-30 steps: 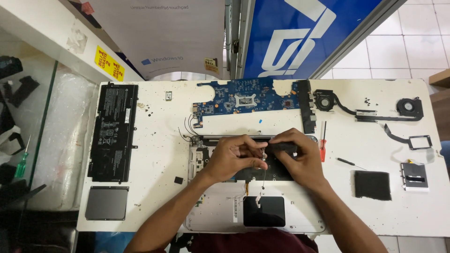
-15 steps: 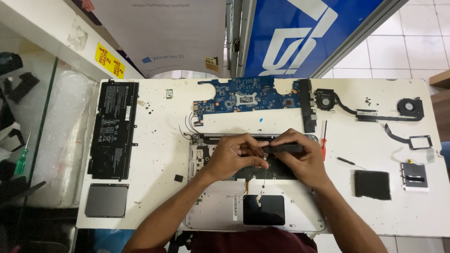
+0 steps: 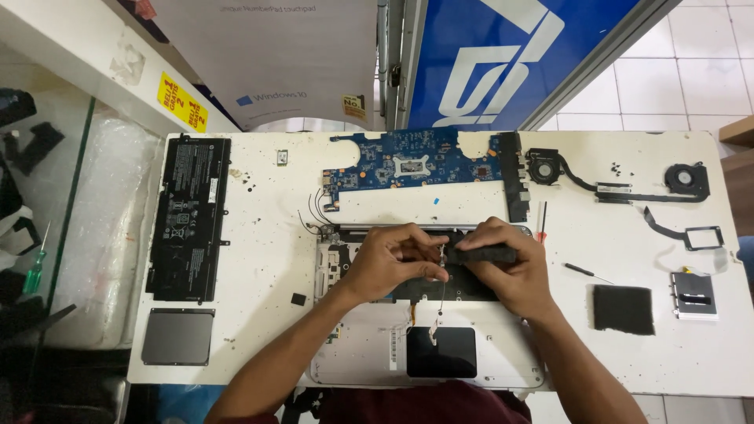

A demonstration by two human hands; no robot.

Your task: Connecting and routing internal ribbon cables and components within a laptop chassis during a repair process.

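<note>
Right hand [image 3: 506, 275]: fingers closed around a long black strip [image 3: 481, 254], gripping it from below near its right half. Left hand [image 3: 390, 263]: curled over the opened silver laptop chassis [image 3: 345, 357], fingertips bent toward the strip's left end; whether pinching the strip, the thin cable [image 3: 442, 294] below it, or merely resting there cannot be told.

Strip held just above the upper middle of the chassis, between the two hands. Long axis left to right, roughly parallel to the chassis' rear edge, left end toward the left hand, right end past the right thumb.

Outward: dark touchpad underside [image 3: 441, 352] nearer the body; blue mainboard [image 3: 408, 166] beyond the chassis; black battery pack [image 3: 189, 217] and grey plate [image 3: 177, 336] well to the left; red-handled screwdriver [image 3: 542, 224] just beside the right hand; fan and heat-pipe assembly [image 3: 616, 187], black pad [image 3: 623, 308] and small metal bracket [image 3: 694, 295] to the right, all on the white table [image 3: 267, 259].

Likely risks: thin cable stretched or torn if the strip lifts too far or twists; a snag on the chassis edge if one end tilts; loose screws near the fans scattered by a sweeping forearm.
</note>
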